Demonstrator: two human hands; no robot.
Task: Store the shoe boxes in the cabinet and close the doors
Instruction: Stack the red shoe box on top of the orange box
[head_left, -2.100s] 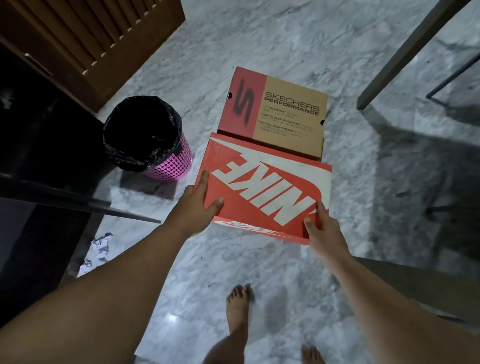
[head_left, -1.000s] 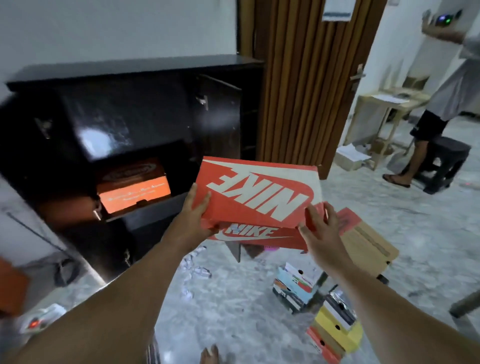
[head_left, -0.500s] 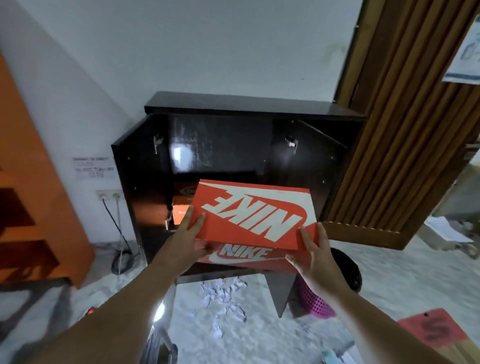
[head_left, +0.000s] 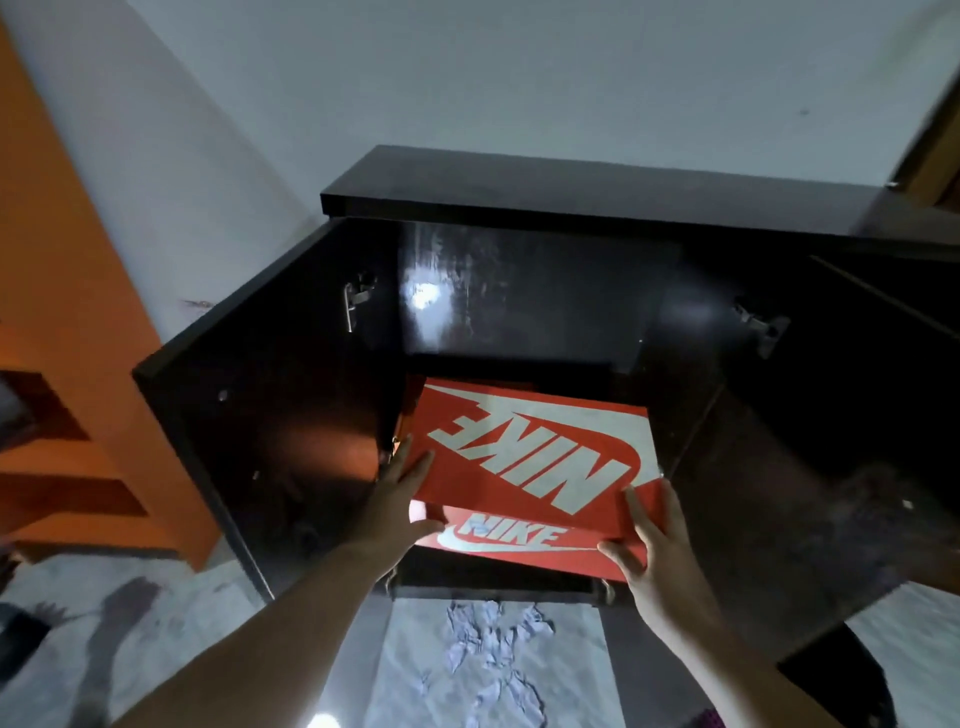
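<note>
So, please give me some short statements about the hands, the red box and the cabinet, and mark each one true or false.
1. Both hands, left hand and right hand, hold the red Nike box. True.
2. Both cabinet doors are closed. False: the left door and right door stand open.
3. The box is partly inside the cabinet. True.
4. The box lid is blue. False: it is red with white lettering.

Red shoe box (head_left: 524, 457) inside open cabinet (head_left: 519, 192)
</note>
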